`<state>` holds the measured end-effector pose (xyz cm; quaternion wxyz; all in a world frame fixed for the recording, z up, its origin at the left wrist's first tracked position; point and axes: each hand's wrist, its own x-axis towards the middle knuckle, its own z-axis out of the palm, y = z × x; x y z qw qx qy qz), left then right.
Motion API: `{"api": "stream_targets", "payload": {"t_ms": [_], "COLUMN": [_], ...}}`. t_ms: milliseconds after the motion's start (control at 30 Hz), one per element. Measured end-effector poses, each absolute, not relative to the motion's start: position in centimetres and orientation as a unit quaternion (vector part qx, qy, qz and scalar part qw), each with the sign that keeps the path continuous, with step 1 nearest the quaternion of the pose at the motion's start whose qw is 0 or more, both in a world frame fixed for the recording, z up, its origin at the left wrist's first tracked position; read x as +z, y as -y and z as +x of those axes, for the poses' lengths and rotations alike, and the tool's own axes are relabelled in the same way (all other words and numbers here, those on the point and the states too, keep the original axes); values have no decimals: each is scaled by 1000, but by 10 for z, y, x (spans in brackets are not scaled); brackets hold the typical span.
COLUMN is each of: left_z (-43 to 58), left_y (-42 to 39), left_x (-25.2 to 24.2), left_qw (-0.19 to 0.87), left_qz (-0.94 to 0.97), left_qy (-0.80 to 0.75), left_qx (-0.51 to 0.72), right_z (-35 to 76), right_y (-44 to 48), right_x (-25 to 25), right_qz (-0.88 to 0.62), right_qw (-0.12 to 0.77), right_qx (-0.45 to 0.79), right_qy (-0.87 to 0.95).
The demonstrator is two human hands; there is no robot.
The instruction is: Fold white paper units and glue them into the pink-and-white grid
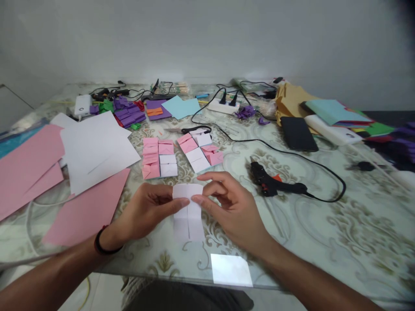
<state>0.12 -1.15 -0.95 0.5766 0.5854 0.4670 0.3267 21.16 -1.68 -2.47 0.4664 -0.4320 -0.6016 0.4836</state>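
Observation:
A small white piece of folded paper (pixel 188 222) hangs upright between my two hands, with a line running down its middle. My left hand (pixel 147 209) pinches its left edge, thumb on the near face. From the other side, my right hand (pixel 227 203) grips the upper right edge between thumb and fingers. Just beyond lie two groups of folded squares, one pink and white block (pixel 160 159) on the left and another block (pixel 200 151) set at an angle on the right. A white paper piece (pixel 231 270) rests at the table's front edge.
Large white sheets (pixel 100 151) and pink sheets (pixel 87 211) cover the left side. A black glue gun (pixel 275 181) with its cord lies right of my hands. Behind stand a white power strip (pixel 223 106), purple folded papers (pixel 129 113) and a black phone-like slab (pixel 298 134).

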Motion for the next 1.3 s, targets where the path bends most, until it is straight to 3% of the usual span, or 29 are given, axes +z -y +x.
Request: {"api": "stream_targets", "payload": {"t_ms": [300, 433, 567, 867, 1100, 1300], "left_z": [-1, -1, 0, -2, -2, -4], "left_y": [11, 9, 9, 11, 8, 3], "left_x": [-14, -19, -21, -18, -21, -16], "left_qw": [583, 518, 529, 458, 521, 495], "left_qz": [598, 613, 603, 646, 621, 659], "left_qy": [-456, -473, -447, -490, -475, -483], "left_qx": [306, 362, 396, 365, 343, 295], "right_z": [210, 210, 210, 211, 210, 211], "right_y": [12, 9, 8, 6, 9, 9], "right_x": [-28, -28, -30, -27, -26, -27], "right_qz": [-436, -448, -436, -448, -461, -474], "right_qw": [461, 456, 422, 379, 379, 384], "right_qx": [498, 520, 559, 562, 554, 536], "right_qy": [590, 567, 565, 583, 580, 584]}}
